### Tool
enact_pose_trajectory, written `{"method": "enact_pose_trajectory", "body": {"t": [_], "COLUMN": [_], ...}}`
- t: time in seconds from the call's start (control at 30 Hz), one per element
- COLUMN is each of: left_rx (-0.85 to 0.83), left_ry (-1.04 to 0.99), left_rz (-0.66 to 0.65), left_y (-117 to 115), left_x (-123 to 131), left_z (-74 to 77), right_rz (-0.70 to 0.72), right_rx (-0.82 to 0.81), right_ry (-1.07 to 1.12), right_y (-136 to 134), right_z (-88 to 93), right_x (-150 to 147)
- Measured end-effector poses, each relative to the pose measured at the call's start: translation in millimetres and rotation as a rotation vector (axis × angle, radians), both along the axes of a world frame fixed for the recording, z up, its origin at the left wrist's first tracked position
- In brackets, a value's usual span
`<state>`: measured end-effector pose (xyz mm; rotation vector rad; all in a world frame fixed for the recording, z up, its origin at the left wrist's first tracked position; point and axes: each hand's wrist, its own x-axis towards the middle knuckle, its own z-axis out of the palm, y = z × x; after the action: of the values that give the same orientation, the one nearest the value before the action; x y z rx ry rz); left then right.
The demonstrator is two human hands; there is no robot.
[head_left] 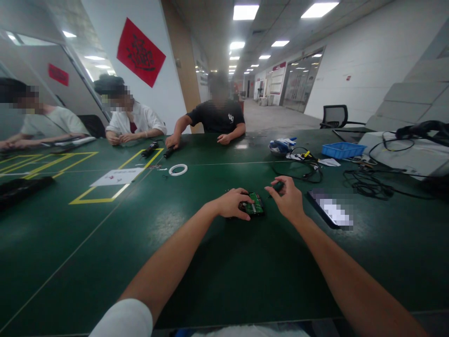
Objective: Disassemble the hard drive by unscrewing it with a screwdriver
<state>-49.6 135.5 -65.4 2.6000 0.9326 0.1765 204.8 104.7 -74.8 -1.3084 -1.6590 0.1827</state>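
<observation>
My left hand (pixel 232 203) rests on the green table (pixel 217 271), its fingers curled over a small device with a green circuit board (pixel 255 205) facing up. Just to the right, my right hand (pixel 286 196) hovers with thumb and fingers pinched on a small dark object (pixel 278 186) that I cannot make out. A phone (pixel 330 209) lies face up on the table right of my right hand.
Three people sit across and at the left of the table, one gripping a dark tool (pixel 169 151). A white tape ring (pixel 178 169), a paper sheet (pixel 117 176), yellow floor-tape outlines, a blue tray (pixel 343 150), tangled black cables (pixel 365 185) and a white box (pixel 410 157) lie around.
</observation>
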Motion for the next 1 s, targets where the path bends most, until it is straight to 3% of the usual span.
{"method": "enact_pose_trajectory", "body": {"t": [0.17,0.3,0.53,1.0], "left_rx": [0.022,0.019,0.004,-0.037], "left_ry": [-0.002,-0.001,-0.015,-0.028], "left_rz": [-0.004,-0.004,0.007,0.016], "left_y": [-2,-3,-2,-3], "left_x": [1,4,6,2], "left_z": [1.3,2.8,1.5,1.2], "right_rz": [0.101,0.195,0.101,0.115], "right_rx": [0.015,-0.087,-0.016,0.004], "right_ry": [-0.120,-0.107,0.028,-0.015], "right_y": [-9,-10,-11,-17], "right_z": [1.2,-0.8,2.8,-0.9], "right_x": [-12,-12,-6,-18]}}
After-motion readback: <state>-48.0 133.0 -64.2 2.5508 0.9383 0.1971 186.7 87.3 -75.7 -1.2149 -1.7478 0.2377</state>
